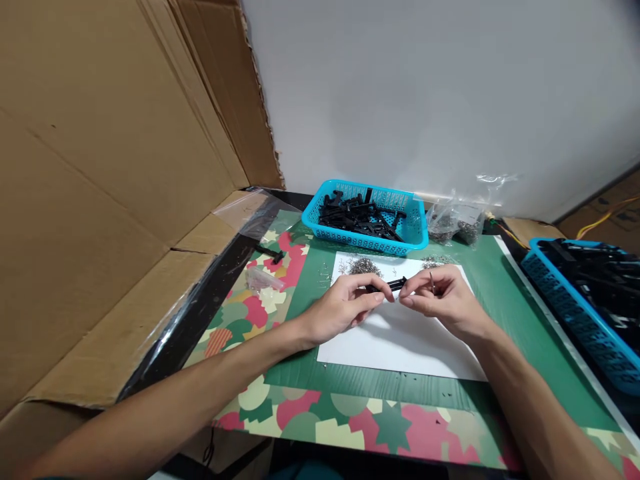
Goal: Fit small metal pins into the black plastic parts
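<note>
Over a white sheet of paper (400, 347), my left hand (347, 300) is closed around a slim black plastic part (397, 284), whose far end sticks out past the fingers. My right hand (443, 297) meets it from the other side, thumb and forefinger pinched at the part's end. What that pinch holds is too small to make out. A thin metal piece (432, 279) shows between the right hand's other fingers. Behind the hands, a heap of small metal pieces (365, 265) lies on the paper, with a second pile (435, 261) farther right.
A blue basket (365, 239) of black parts stands at the back, with clear bags (455, 223) beside it. Another blue basket (575, 300) is at right. One black part (270, 253) and a small plastic bag (264, 279) lie left. Cardboard (125, 133) walls the left side.
</note>
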Demonstrator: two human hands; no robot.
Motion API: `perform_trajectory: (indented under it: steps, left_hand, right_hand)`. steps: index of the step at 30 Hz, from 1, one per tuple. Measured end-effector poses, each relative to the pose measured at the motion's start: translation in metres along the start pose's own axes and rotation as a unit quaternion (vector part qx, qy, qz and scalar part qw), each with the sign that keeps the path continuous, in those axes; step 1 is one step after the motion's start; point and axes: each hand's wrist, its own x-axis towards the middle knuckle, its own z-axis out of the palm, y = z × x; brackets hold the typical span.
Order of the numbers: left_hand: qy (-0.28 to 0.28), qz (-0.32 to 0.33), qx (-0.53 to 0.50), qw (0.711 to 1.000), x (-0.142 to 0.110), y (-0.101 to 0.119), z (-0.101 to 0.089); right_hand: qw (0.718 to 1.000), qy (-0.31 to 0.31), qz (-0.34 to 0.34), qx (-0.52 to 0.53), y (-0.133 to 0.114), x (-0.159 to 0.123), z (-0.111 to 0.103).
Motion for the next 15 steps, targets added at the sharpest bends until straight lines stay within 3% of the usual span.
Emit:
perform_trajectory:
  steps: [7, 12, 15]
  left_hand:
    - [-0.052, -0.007, -0.053, 0.997, -0.001, -0.004, 0.002]
    - [-0.033, -0.001, -0.066, 0.997, 0.001, -0.001, 0.001]
    - [0.014, 0.029, -0.021, 0.999, 0.002, 0.002, 0.003]
  right_hand:
    - [1.0, 0.01, -0.014, -0.024, -0.006, 0.0, 0.011]
    - [0.998, 0.034, -0.033, -0.033, -0.006, 0.001, 0.013]
    - [0.997, 0.038, -0.03, -0.052, -0.005, 0.0, 0.011]
